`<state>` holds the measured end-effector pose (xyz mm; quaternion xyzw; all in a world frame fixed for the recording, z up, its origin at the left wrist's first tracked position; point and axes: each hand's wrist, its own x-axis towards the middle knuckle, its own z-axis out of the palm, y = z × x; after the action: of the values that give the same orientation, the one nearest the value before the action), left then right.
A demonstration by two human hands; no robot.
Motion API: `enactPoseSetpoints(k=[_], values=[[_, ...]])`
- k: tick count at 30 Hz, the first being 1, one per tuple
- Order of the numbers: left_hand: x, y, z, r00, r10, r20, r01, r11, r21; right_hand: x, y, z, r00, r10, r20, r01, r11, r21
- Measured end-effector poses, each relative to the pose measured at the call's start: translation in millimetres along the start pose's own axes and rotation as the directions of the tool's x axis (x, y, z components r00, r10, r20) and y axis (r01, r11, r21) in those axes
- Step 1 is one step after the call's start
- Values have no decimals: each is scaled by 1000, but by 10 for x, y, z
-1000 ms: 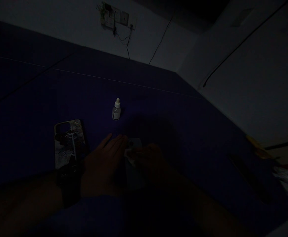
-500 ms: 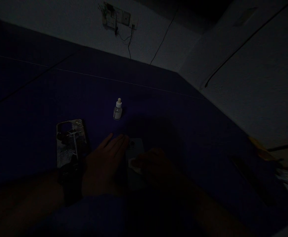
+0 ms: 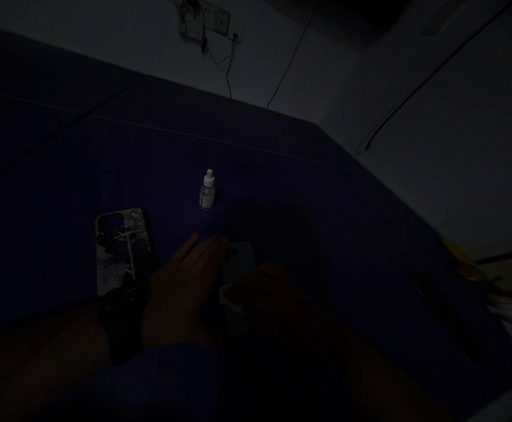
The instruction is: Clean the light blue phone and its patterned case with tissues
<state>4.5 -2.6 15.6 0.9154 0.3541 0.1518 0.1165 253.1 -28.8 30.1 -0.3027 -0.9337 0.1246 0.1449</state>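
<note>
The left hand [image 3: 190, 281] lies open at the edge of the phone [image 3: 240, 265], apparently to steady it, while the right hand [image 3: 271, 291] has its grip closed on a wipe [image 3: 225, 295].

No txt legible — bottle label [image 3: 207, 201] too dim.

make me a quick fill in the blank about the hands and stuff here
The left hand lies palm ____ (up/down).
The right hand holds a white wipe over the phone, whose ____ (back/screen) faces up.
The dropper bottle is ____ (upright/tipped over).
In the picture, the patterned case lies ____ (left/right) of it.
Missing words: down; back; upright; left
</note>
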Motion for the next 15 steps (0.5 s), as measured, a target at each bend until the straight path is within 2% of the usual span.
enactPoseSetpoints(k=[2,7,12,15], values=[[-4,2,8,1000,-8,-20,8,1000,4,-3,3,-5,1000,-13,11,13,999,30],[-4,-4,0,1000,11,14,-11,1000,3,15,3,-36,994,58,-90,-60,998,-28],[-6,-9,8,999,15,-30,-15,1000,-6,15,-2,-44,999,-21,-36,22,999,40],[-10,-9,14,1000,16,-21,-16,1000,3,-1,23,-54,998,21,-67,-18,999,42]])
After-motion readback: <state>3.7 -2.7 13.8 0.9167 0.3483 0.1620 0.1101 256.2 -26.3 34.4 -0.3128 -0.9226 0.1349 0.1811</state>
